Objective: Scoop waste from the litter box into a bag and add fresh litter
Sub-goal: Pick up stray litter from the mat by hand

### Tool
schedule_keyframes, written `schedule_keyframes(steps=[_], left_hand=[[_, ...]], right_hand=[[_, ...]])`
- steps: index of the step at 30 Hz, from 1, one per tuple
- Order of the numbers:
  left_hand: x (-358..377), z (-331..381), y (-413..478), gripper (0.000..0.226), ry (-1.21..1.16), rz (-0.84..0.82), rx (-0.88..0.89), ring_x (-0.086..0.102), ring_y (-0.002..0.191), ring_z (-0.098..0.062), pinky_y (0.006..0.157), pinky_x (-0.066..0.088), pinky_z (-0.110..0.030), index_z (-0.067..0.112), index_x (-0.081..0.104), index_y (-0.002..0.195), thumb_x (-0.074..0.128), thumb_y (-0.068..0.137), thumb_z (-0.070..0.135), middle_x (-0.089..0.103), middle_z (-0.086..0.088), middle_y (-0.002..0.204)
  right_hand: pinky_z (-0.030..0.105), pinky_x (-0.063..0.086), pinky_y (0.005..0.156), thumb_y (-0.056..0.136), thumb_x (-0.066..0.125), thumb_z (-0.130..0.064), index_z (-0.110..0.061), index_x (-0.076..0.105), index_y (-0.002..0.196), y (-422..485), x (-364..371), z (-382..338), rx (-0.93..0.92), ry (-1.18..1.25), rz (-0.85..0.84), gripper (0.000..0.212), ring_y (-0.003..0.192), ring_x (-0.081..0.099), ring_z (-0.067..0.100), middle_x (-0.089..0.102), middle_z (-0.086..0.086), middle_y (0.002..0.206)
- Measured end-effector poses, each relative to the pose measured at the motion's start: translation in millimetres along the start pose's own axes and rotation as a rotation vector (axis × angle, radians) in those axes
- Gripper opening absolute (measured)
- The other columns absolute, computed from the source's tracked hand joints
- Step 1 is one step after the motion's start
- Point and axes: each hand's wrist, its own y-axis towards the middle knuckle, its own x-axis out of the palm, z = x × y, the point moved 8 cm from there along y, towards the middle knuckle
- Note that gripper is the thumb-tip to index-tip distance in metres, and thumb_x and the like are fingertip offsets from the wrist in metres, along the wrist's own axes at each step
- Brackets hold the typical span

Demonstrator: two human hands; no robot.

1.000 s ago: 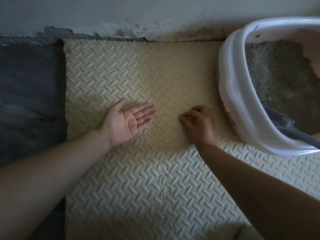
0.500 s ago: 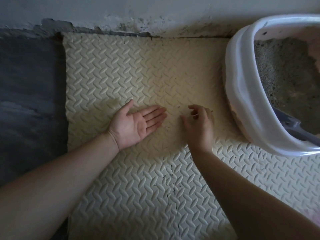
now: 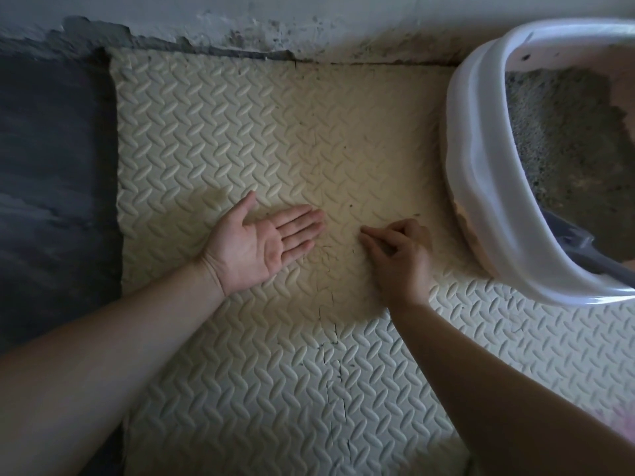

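A white litter box (image 3: 488, 173) sits at the right, holding grey litter (image 3: 563, 139) with part of its bare bottom showing. A grey scoop (image 3: 580, 250) leans inside it over the near rim. My left hand (image 3: 261, 245) lies palm up and flat on the cream foam mat (image 3: 275, 132), fingers together and pointing right. My right hand (image 3: 402, 255) hovers on the mat just right of it, thumb and fingers pinched together at the mat's surface; whether a grain sits between them is too small to tell. A few dark specks lie near its fingertips.
A stained, peeling wall (image 3: 309, 22) runs along the mat's far edge. Dark grey floor (image 3: 51, 166) lies left of the mat. A seam with small tears runs down the mat's middle toward me. Something pale pink (image 3: 618, 417) shows at the lower right edge.
My right hand has pinched at the mat and shifted slightly toward the left palm. The left hand stays open, palm up, in about the same place.
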Motion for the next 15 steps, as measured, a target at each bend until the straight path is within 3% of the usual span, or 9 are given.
schedule_keyframes(steps=[4,9,12,15], left_hand=[[2,1,0,0.083,-0.021,-0.014,-0.006,0.040,0.136,-0.028,0.111,0.033,-0.041,0.002,0.040,0.140,0.019,0.091,0.065,0.040,-0.015,0.148],[3,1,1,0.083,-0.017,0.005,-0.006,0.040,0.135,-0.027,0.110,0.034,-0.041,0.002,0.040,0.140,0.018,0.090,0.066,0.040,-0.014,0.148],[6,1,1,0.082,-0.029,0.018,0.015,0.043,0.133,-0.029,0.109,0.035,-0.044,0.001,0.042,0.139,0.020,0.091,0.065,0.043,-0.015,0.146],[7,2,1,0.078,-0.034,0.043,0.023,0.046,0.131,-0.031,0.105,0.041,-0.044,0.001,0.046,0.136,0.027,0.092,0.062,0.045,-0.017,0.144]], right_hand=[[0.033,0.046,0.081,0.080,0.071,-0.037,-0.026,0.075,0.087,8,2,2,0.050,0.006,0.001,0.013,0.087,0.045,0.005,0.053,-0.016,0.078],[0.035,0.044,0.078,0.087,0.065,-0.026,-0.014,0.069,0.087,12,10,-14,-0.100,-0.178,-0.058,0.013,0.083,0.051,0.018,0.059,-0.002,0.084],[0.041,0.047,0.076,0.087,0.063,-0.023,-0.012,0.068,0.085,4,3,-23,-0.113,-0.113,0.029,0.012,0.082,0.052,0.019,0.059,0.000,0.084],[0.035,0.044,0.071,0.085,0.067,-0.025,-0.017,0.070,0.085,-20,12,-68,-0.285,-0.016,0.005,0.009,0.078,0.052,0.017,0.060,-0.002,0.082]])
